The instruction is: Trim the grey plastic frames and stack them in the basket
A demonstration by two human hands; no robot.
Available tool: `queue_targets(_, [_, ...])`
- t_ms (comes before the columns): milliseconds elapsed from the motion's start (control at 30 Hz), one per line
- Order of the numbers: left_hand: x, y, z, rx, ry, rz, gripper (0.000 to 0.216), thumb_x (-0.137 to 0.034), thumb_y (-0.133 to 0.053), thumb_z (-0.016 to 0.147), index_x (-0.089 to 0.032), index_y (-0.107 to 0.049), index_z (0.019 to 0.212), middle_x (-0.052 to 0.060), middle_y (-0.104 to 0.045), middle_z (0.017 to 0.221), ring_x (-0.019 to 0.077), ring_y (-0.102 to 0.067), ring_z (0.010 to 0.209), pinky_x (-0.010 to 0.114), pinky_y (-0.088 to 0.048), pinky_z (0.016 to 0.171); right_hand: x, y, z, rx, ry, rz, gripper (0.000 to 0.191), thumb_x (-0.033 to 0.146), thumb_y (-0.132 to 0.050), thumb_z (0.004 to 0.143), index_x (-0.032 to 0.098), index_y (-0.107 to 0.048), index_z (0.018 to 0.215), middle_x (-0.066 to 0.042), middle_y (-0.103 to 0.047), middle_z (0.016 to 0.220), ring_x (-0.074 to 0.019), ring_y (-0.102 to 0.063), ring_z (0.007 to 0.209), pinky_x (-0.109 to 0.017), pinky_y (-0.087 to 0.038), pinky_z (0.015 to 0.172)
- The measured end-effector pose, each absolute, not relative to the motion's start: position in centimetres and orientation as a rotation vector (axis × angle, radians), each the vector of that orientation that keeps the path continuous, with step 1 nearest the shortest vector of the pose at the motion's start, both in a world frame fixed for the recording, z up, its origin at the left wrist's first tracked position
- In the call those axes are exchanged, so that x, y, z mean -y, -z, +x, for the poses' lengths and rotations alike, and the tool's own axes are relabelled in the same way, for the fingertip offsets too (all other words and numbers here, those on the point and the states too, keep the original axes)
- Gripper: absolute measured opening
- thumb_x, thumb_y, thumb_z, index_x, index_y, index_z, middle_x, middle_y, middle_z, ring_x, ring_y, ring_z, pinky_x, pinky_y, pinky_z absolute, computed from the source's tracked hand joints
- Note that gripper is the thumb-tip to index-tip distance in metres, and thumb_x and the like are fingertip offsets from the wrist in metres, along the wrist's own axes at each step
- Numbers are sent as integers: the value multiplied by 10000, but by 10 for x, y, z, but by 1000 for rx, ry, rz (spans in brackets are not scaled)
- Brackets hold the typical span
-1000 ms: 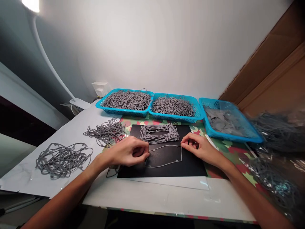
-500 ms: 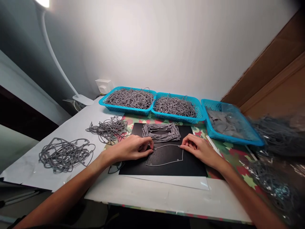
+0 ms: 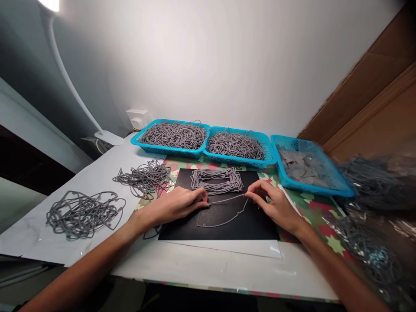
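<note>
Both hands, left hand and right hand, pinched one grey gasket; two blue baskets held gasket tangles; a third basket held flat grey pieces.

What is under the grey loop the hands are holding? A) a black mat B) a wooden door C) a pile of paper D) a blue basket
A: the grey gasket loop, pinched by the left hand and right hand, lies over the black mat.
</note>
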State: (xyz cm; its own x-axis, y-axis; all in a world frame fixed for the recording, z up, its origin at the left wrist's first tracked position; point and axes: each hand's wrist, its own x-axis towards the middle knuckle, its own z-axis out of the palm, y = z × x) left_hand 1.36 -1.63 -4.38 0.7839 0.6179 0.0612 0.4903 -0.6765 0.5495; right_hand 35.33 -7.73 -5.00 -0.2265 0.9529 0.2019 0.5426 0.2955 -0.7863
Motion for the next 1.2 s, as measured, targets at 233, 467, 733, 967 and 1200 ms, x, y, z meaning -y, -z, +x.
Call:
queue_targets(233, [15, 27, 4, -758, -586, 2434, 296, -459, -592, 1148, -202, -704, 1054, -5, -687, 767, 137, -564, 626, 255, -412, 607, 90, 19, 363, 1820, -905, -1156, 274, 557, -806, 1020, 288, -762, 1000, -47, -782, 980, -243, -719, 886, -392, -594, 823])
queue_targets(467, [19, 19, 4, -641, -339, 2215, 402, -465, -711, 1079, -178, -700, 798, -30, -574, 653, 108, -479, 574, 241, -360, 535, 86, 23, 371, 1944, -1142, -1426, 345, 599, -672, 1094, 273, -765, 1036, -13, -766, 877, -203, -678, 799, -323, -499, 687])
queue_targets(733, [15, 38, 16, -870, -373, 2257, 340, -539, -634, 1121, -213, -697, 1048, -36, -609, 720, 149, -551, 622, 257, -379, 581, 82, 33, 367, 2193, -1065, -1491, 264, 513, -777, 1034, 253, -737, 1008, 8, -701, 852, -175, -597, 737, -293, -417, 632])
queue_targets(967, [15, 44, 21, -853, -314, 2289, 324, -523, -644, 1118, -221, -685, 1009, -34, -617, 741, 154, -555, 639, 261, -370, 603, 86, 31, 365, 2235, -1055, -1449, 233, 421, -640, 1116, 246, -713, 980, 3, -659, 845, -177, -567, 744, -302, -412, 651])
queue_targets(1200, [17, 47, 19, -882, -271, 2323, 294, -482, -601, 1136, -222, -677, 1022, -19, -665, 779, 157, -578, 636, 273, -360, 600, 86, 33, 364, 2129, -1012, -1431, 259, 483, -570, 1153, 258, -673, 1076, -8, -698, 915, -179, -592, 753, -306, -464, 658])
